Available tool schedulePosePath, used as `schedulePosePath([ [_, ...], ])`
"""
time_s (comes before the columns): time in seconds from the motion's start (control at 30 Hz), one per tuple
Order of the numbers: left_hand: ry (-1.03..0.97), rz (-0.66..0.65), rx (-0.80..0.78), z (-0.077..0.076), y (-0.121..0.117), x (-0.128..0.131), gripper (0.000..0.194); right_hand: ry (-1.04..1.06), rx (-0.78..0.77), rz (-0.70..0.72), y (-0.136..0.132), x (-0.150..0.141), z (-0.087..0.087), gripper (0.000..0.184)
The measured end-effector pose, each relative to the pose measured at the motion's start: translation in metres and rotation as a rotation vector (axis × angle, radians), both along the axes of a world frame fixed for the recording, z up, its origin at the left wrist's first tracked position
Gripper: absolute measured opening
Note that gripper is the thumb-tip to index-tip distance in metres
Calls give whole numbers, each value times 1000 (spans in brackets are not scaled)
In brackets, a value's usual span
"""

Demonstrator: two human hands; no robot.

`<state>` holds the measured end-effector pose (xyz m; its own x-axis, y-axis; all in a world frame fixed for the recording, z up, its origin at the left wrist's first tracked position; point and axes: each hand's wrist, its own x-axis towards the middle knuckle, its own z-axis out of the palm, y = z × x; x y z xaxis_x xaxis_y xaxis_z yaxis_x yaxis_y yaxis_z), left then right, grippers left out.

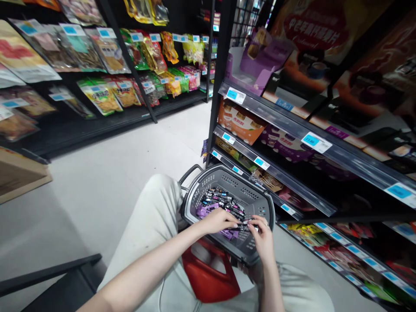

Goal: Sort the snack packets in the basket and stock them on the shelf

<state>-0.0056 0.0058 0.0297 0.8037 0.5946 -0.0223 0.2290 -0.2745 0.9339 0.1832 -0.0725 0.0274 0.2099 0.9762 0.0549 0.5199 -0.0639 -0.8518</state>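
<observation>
A grey shopping basket [253, 197] rests between my knees, holding a heap of small black sachets [222, 200] and several purple sachets [205, 210]. Over the basket's near right part, my left hand [221, 220] and my right hand [261, 232] come close together. Both have their fingers pinched on a small dark sachet [243, 226], one at either end. The print on it is too small to read. A ring shows on my right hand.
Shelves [282, 112] with boxed goods and price tags stand close on the right. Bagged snacks [100, 95] fill the shelves across the aisle. A cardboard box [22, 173] lies at left, above a black frame [48, 275]. A red object [208, 286] sits between my legs.
</observation>
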Motion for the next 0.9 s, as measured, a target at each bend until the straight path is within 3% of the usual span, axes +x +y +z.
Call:
schedulePosePath([
  [0.2, -104, 167, 38, 3, -4, 5, 20, 137, 46, -176, 1, -8, -5, 16],
  [0.37, -125, 317, -250, -5, -2, 8, 19, 203, 42, -185, 2, -10, 2, 16],
  [0.47, -132, 277, -438, -9, 0, 7, 23, 195, 21, -116, 1, -10, 9, 15],
  [0.67, -130, 182, -661, -20, -5, 8, 27, 100, -86, 14, -1, -4, 19, 16],
  [0.8, -21, 151, -729, -24, -8, 7, 43, 59, -171, 90, -3, -2, 24, 17],
  [0.9, 15, 13, -738, -24, -7, 4, 50, 57, -199, 74, -5, 0, 27, 18],
])
